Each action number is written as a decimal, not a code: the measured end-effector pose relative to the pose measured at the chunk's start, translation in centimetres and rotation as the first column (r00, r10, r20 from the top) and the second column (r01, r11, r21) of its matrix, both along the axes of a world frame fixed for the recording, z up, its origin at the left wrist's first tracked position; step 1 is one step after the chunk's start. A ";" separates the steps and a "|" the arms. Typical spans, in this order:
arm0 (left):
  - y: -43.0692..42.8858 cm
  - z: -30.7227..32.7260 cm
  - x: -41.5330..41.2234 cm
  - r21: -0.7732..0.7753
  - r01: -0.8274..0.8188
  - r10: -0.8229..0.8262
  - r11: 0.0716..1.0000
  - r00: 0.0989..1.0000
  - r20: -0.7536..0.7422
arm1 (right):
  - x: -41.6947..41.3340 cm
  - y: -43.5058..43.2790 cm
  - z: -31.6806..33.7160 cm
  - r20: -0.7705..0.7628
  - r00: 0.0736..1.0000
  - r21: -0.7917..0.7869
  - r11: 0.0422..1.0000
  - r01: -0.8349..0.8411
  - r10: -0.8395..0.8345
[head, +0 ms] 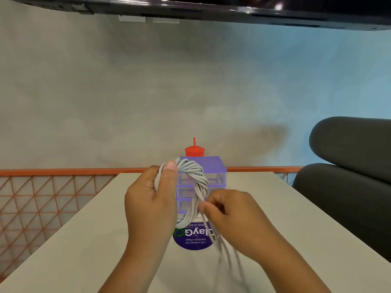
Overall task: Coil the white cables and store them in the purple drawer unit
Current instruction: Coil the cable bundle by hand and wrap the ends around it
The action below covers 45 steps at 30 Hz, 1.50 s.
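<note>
Right grip [230, 220] pinches white cable coil [193, 168] at its lower right; left grip [151, 199] clasps its left side.

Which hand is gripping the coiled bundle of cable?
The left hand: its thumb presses the white cable coil, while the right hand only pinches the loose tail.

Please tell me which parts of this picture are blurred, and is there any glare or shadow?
Head view: the loose cable ends below the right hand are blurred, the coil in the left hand is sharp; head view, top: glare spots on the dark glossy panel; head view: a soft shadow lies on the wall.
</note>
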<state>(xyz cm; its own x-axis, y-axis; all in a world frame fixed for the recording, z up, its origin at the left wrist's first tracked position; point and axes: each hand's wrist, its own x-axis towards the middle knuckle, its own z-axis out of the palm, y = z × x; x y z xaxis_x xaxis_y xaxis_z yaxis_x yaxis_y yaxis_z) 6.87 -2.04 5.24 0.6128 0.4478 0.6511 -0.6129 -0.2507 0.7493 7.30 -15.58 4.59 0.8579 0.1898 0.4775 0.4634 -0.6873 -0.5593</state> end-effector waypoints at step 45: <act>1.4 0.2 1.0 -0.191 -0.032 0.018 0.981 0.997 -0.078 | 0.5 0.2 -0.2 -0.116 0.978 0.186 0.971 -0.152 0.176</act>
<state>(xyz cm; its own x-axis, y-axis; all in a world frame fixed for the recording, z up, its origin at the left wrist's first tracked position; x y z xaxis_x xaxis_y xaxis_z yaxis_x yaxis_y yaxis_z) 7.90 -0.66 5.43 0.6443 0.5754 0.5038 -0.5478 -0.1124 0.8290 7.82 -15.42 4.38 0.8791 0.2566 0.4016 0.4764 -0.4938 -0.7274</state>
